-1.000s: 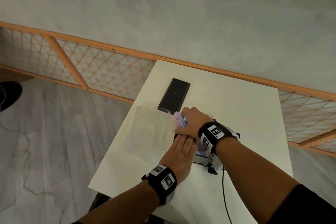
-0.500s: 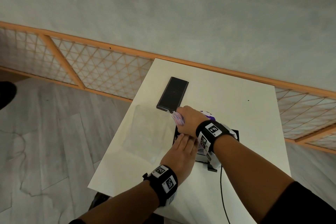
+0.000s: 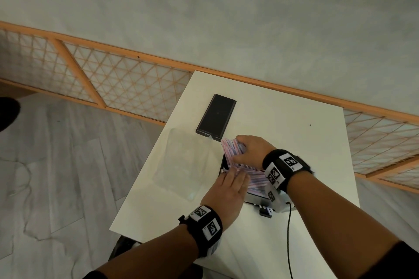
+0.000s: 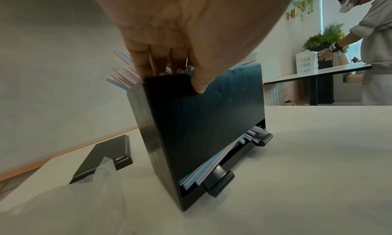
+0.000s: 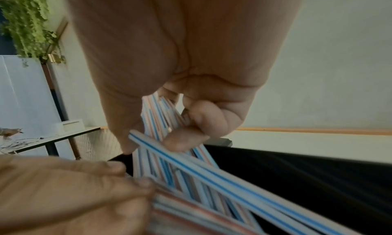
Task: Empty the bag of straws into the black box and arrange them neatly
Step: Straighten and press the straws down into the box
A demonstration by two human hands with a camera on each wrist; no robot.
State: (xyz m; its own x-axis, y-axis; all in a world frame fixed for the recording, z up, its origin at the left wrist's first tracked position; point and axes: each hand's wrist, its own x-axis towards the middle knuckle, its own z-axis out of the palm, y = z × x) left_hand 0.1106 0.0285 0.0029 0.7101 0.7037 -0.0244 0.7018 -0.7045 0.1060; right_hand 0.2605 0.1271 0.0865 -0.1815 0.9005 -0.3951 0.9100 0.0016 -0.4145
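The black box (image 3: 257, 197) (image 4: 207, 129) stands on the white table (image 3: 283, 120). Pink- and blue-striped straws (image 3: 232, 148) (image 5: 191, 163) stick out of its open top, crossed and fanned. My right hand (image 3: 250, 149) (image 5: 157, 138) grips a bundle of them near their left ends, tilted up over the box. My left hand (image 3: 229, 188) (image 4: 176, 71) holds the box's near wall: its thumb lies on the outer face and its fingers rest on the straws at the rim. More straws show in the slot at the box's foot. The empty clear bag (image 3: 186, 161) lies left of the box.
A flat black lid (image 3: 216, 118) (image 4: 101, 156) lies behind the bag. A black cable (image 3: 289, 233) runs from my right wrist toward the near table edge. A wooden lattice fence (image 3: 127, 88) borders the floor at left. Another person (image 4: 373, 54) stands at a far table.
My right hand has raised the straw bundle a little, so its left ends fan out more above the box. My left hand stays at the box's near wall.
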